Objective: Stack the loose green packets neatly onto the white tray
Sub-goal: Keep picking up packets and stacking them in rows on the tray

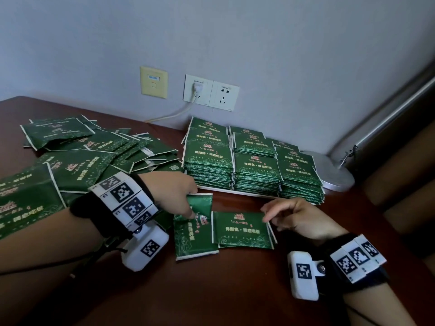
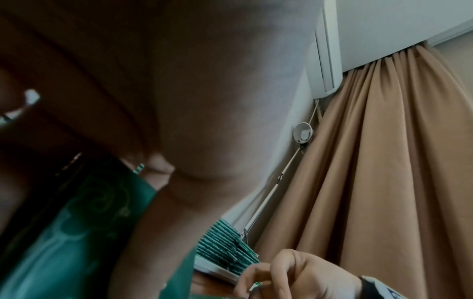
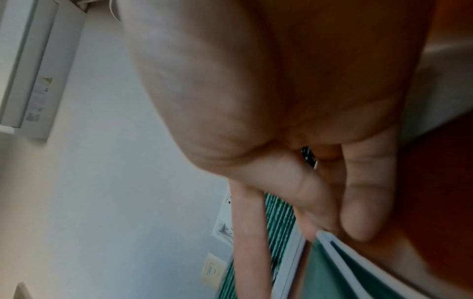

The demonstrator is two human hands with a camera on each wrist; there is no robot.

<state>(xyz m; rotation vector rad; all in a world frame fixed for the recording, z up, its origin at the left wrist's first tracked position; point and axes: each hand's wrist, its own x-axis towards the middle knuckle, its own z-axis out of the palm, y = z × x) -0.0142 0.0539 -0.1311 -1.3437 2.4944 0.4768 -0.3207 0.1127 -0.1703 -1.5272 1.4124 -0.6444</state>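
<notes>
On dark wood table [image 1: 211, 290], just before white tray [image 1: 237, 192]: left hand [image 1: 174, 196] pinching bent green packet [image 1: 195, 234] at its top; right hand [image 1: 303, 220] with fingertips pinching right edge of small flat stack of packets [image 1: 242, 230]. Tray loaded with neat packet stacks [image 1: 254, 165]; loose pile of packets [image 1: 82, 156] lying left, well apart from tray
</notes>
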